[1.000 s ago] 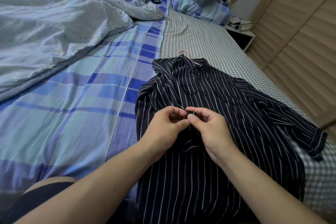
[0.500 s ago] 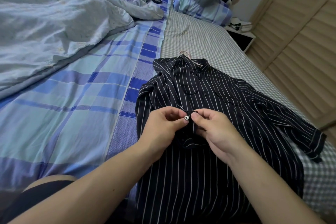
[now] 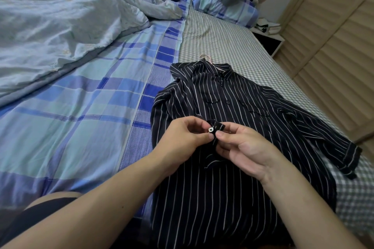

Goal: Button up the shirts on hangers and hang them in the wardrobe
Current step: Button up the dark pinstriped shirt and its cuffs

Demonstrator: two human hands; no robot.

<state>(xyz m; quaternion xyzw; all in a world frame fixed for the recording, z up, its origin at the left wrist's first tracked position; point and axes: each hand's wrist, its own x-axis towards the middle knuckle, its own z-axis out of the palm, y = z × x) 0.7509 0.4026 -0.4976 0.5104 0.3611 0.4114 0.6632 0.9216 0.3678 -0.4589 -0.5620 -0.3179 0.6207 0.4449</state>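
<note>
Black pinstriped shirt [image 3: 232, 168] is lying flat on the bed [image 3: 91, 127], collar pointing away, with a pink hanger [image 3: 208, 59] hook poking out past the collar. Both hands sit right over the middle of the front placket. Left hand [image 3: 188, 137] pinches the fabric edge beside a shiny little button [image 3: 210, 129], fingers curled tight. Right hand [image 3: 242, 147] pinches the other edge just next to it, fingertips nearly touching the left ones. Wardrobe doors [image 3: 334, 56] stand along the right.
</note>
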